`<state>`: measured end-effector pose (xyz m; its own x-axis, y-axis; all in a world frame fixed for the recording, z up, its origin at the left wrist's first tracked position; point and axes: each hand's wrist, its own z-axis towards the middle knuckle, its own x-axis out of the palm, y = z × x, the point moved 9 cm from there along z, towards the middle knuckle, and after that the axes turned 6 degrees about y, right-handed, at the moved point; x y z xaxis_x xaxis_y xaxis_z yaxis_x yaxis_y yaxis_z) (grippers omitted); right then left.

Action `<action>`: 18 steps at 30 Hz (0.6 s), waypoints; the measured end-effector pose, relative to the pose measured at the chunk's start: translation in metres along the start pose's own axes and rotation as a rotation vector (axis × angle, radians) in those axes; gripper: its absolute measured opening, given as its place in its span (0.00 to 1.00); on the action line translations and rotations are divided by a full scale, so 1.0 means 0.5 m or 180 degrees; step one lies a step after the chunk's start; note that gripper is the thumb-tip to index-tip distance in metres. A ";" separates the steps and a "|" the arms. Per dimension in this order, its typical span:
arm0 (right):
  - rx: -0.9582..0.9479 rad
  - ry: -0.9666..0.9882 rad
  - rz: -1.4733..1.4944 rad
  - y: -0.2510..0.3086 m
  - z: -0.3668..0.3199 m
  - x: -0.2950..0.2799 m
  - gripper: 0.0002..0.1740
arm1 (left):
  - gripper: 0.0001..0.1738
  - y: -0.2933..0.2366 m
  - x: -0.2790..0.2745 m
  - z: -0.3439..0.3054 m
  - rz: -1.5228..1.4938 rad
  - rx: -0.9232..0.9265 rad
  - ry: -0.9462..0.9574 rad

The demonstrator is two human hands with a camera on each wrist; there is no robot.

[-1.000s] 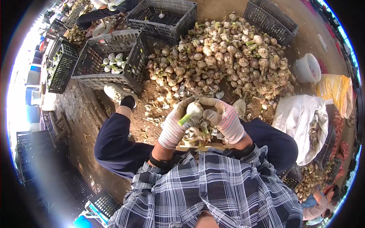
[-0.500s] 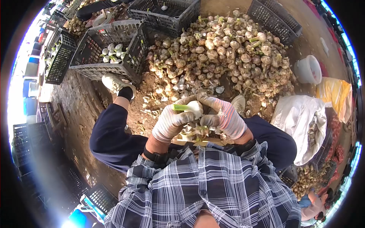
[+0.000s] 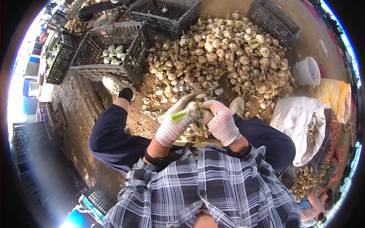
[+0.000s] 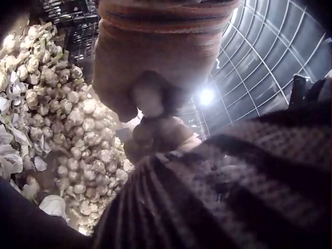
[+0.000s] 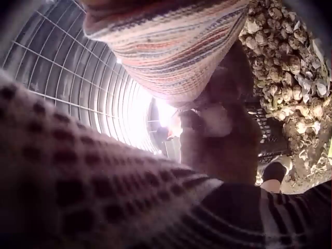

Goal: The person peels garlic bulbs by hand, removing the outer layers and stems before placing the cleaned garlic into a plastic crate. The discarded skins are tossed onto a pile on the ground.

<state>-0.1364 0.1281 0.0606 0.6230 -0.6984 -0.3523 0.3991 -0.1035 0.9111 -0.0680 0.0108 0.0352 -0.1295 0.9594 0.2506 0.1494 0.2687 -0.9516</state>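
Between my two gloved hands is a garlic bulb, its cut green stem pointing left toward me. My left hand grips the bulb, the fingers wrapped along its far side. On the other side my right hand has its thumb and fingers curled in against the same bulb, hiding part of it. Both striped gloves have dark, soiled fingers. Below the hands lie loose peelings and stem scraps. In the right wrist view the garlic bulb shows pale among the dark glove fingers.
A big heap of unpeeled garlic lies ahead. At front left a black crate holds several cleaned bulbs. Another crate and stacked crates stand behind. To the right are a white bucket and a white sack.
The bulb has been turned in the left hand, its stem swinging to point left and then back toward me. The right hand has closed in on the bulb, its fingers curling more.
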 end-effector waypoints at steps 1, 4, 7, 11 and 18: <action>0.0209 -0.0035 0.0102 -0.017 -0.003 0.003 0.10 | 0.41 -0.002 0.002 0.001 0.0057 0.0010 0.0013; 0.0820 -0.0229 0.0383 -0.061 0.008 -0.005 0.10 | 0.49 -0.002 0.002 0.005 0.0222 -0.0037 0.0018; 0.1266 -0.0414 0.1454 -0.115 0.014 -0.023 0.13 | 0.52 0.010 -0.017 0.012 0.0403 -0.0166 -0.0089; 0.1135 0.0493 0.1085 -0.058 0.009 -0.007 0.17 | 0.50 0.052 -0.047 0.022 0.0838 0.0023 -0.0276; 0.0259 0.0354 -0.1239 0.001 0.025 0.011 0.08 | 0.44 0.005 -0.025 0.023 0.2347 0.0048 -0.0354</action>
<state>-0.1411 0.1156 0.0619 0.5067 -0.5158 -0.6908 0.5676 -0.4035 0.7176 -0.0774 -0.0015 0.0276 -0.0994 0.8756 -0.4726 0.2226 -0.4434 -0.8683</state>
